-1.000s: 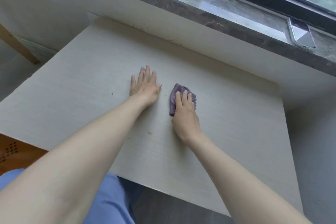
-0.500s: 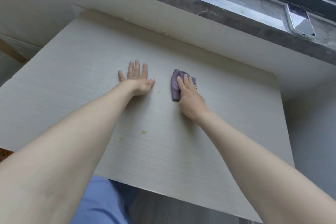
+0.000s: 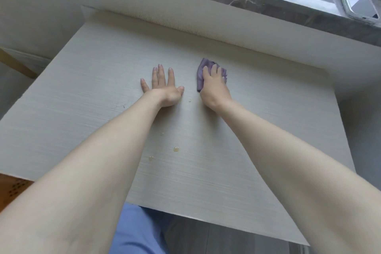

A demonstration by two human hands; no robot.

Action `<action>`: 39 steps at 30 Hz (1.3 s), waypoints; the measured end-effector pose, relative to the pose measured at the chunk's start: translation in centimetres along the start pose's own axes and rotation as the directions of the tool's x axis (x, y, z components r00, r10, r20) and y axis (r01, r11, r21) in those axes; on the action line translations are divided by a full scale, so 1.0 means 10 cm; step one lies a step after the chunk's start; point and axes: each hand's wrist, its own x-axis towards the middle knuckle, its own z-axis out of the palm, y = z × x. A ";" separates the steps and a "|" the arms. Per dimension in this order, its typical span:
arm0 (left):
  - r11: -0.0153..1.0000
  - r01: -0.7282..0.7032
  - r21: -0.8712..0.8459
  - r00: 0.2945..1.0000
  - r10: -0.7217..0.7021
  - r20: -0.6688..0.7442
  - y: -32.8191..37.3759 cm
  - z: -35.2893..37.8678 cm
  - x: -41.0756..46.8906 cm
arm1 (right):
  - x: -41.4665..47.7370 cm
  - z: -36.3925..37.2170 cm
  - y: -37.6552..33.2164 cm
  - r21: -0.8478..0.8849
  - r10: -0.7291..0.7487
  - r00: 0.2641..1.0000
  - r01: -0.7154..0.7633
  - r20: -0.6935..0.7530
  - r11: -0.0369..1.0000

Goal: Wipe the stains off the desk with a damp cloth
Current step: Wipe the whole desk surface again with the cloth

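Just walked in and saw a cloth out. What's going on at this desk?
A person is wiping the desk. Their right hand presses a purple cloth onto it, and the left hand lies flat beside it, fingers spread. Small yellowish spots nearer the person are not yet wiped.

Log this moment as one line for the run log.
left hand: flat on desk | right hand: pressing cloth on desk | stains: yellowish drops unwiped, nearer the person
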 end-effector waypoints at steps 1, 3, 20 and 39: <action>1.000 -0.001 0.000 1.000 0.001 0.003 0.00 -0.01 0.00 | 0.01 0.01 0.07 0.005 -0.061 0.997 0.061 0.041 0.998; 1.000 -0.007 -0.002 1.000 0.007 0.009 0.00 -0.02 -0.01 | 0.08 -0.06 0.29 0.001 -0.125 0.984 0.126 0.124 0.992; 1.000 0.000 -0.021 1.000 0.000 0.023 0.00 -0.02 0.01 | 0.56 -0.05 0.13 -0.093 0.004 1.000 -0.005 -0.011 0.996; 0.999 -0.001 -0.040 0.999 0.002 0.035 0.00 -0.04 -0.01 | 0.96 -0.25 0.25 -0.133 0.139 0.990 -0.142 -0.033 0.981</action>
